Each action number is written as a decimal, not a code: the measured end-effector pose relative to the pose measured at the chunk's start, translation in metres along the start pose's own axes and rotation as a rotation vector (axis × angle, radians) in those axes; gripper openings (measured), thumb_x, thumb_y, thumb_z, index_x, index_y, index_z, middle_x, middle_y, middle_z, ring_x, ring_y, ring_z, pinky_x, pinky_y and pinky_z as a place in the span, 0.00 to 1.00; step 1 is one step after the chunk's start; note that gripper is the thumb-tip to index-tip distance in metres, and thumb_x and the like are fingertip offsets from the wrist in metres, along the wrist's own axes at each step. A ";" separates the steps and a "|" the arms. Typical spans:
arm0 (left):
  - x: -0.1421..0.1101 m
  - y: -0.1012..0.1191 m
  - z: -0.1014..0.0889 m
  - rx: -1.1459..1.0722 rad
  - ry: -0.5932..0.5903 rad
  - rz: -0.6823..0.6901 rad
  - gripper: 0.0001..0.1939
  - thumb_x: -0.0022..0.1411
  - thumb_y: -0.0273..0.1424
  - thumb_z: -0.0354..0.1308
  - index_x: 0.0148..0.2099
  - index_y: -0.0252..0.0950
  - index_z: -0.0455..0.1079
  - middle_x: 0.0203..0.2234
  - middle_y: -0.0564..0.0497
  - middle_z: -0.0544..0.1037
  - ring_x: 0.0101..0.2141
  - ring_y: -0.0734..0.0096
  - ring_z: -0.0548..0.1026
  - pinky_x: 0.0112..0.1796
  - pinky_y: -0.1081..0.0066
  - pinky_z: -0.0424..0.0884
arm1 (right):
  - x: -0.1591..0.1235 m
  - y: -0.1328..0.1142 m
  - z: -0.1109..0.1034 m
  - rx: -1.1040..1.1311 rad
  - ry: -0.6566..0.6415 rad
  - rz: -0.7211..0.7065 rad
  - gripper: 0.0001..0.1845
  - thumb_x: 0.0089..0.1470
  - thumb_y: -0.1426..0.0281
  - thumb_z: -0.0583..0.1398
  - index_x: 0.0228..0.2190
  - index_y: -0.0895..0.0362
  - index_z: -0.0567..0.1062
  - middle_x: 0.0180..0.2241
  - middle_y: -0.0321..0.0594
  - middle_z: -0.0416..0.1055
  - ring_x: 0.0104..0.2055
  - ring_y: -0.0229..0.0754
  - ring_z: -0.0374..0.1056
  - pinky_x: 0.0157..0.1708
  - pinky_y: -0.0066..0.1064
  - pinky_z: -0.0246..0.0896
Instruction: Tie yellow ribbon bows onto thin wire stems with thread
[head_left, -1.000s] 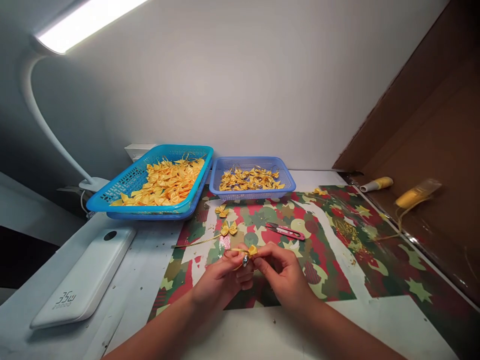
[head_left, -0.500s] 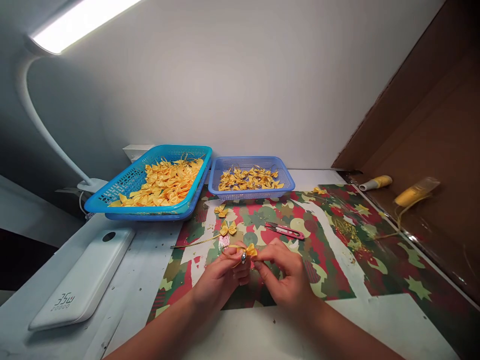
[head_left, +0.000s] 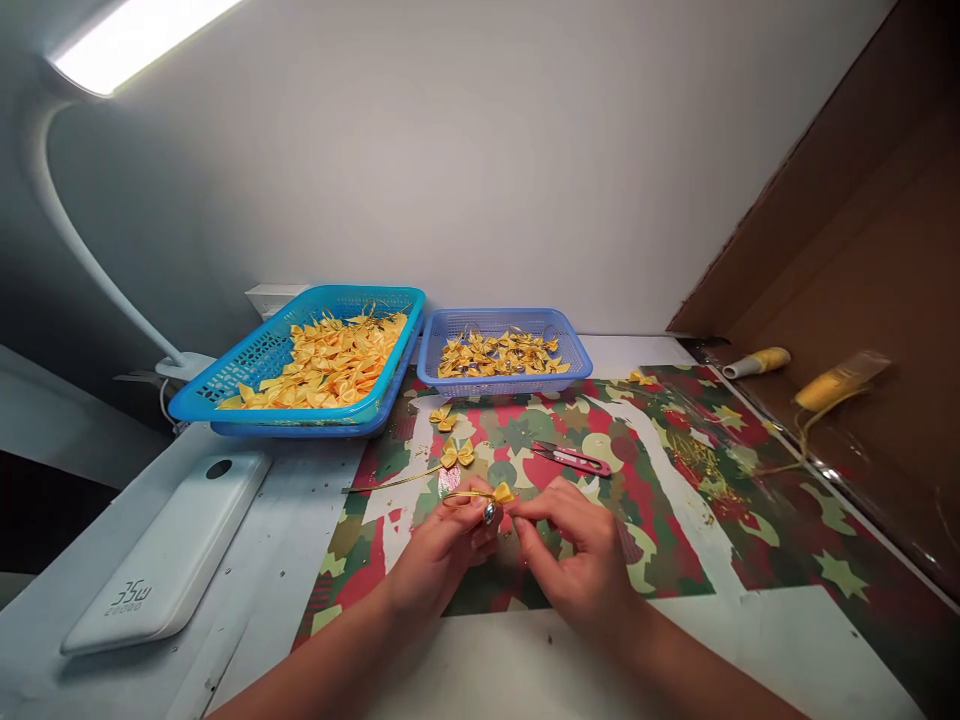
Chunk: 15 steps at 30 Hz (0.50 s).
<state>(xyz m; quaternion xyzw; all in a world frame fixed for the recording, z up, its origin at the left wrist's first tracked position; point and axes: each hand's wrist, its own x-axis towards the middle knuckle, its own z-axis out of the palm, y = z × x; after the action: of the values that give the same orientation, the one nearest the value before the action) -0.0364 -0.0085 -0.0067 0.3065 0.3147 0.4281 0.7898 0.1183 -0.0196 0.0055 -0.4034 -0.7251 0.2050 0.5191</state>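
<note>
My left hand (head_left: 435, 552) pinches a yellow ribbon bow (head_left: 503, 493) between thumb and fingers. A small silver bell (head_left: 490, 514) hangs below the bow, and a gold cord loop (head_left: 454, 498) curves out on the left. Just right of the bow, my right hand (head_left: 581, 548) has thumb and forefinger pressed together; whatever is in that pinch is too small to make out. Beyond the hands lie two loose bows, the nearer one (head_left: 457, 454) beside a length of gold cord (head_left: 390, 484). Pink-handled thread snips (head_left: 574, 460) rest behind my right hand.
A turquoise basket (head_left: 187, 402) heaped with yellow bows stands at the back left. Next to it, a smaller blue basket (head_left: 504, 386) holds bows with bells. A white power bank (head_left: 169, 555) lies left, under a lamp (head_left: 56, 200). Yellow thread spools (head_left: 757, 363) lie right, by brown cardboard (head_left: 847, 240).
My right hand has drawn slightly to the right, away from the bow. The left hand keeps its pinch, and the bow has tilted a little. The view has shifted slightly.
</note>
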 end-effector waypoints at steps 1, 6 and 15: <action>0.000 0.000 0.000 0.022 0.010 0.011 0.15 0.54 0.39 0.63 0.29 0.36 0.62 0.22 0.56 0.62 0.24 0.76 0.56 0.28 0.73 0.54 | 0.000 0.000 0.000 0.002 0.001 -0.008 0.10 0.52 0.80 0.57 0.30 0.55 0.76 0.24 0.35 0.75 0.24 0.37 0.64 0.29 0.33 0.61; -0.002 0.001 0.001 0.079 0.051 0.036 0.14 0.52 0.39 0.64 0.31 0.36 0.64 0.25 0.55 0.66 0.26 0.75 0.59 0.28 0.74 0.54 | 0.000 -0.001 -0.001 -0.004 0.009 0.001 0.10 0.51 0.80 0.57 0.29 0.55 0.75 0.23 0.35 0.74 0.25 0.38 0.63 0.27 0.32 0.60; -0.001 0.002 0.000 0.101 0.045 0.051 0.13 0.53 0.38 0.63 0.30 0.36 0.65 0.26 0.54 0.65 0.26 0.75 0.59 0.27 0.74 0.54 | 0.001 -0.004 -0.002 -0.039 0.003 0.006 0.10 0.51 0.80 0.57 0.26 0.55 0.74 0.21 0.35 0.73 0.24 0.38 0.62 0.27 0.31 0.58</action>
<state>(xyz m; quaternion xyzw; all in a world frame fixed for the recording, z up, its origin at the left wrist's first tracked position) -0.0379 -0.0087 -0.0055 0.3439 0.3458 0.4385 0.7549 0.1183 -0.0215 0.0099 -0.4158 -0.7269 0.1921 0.5116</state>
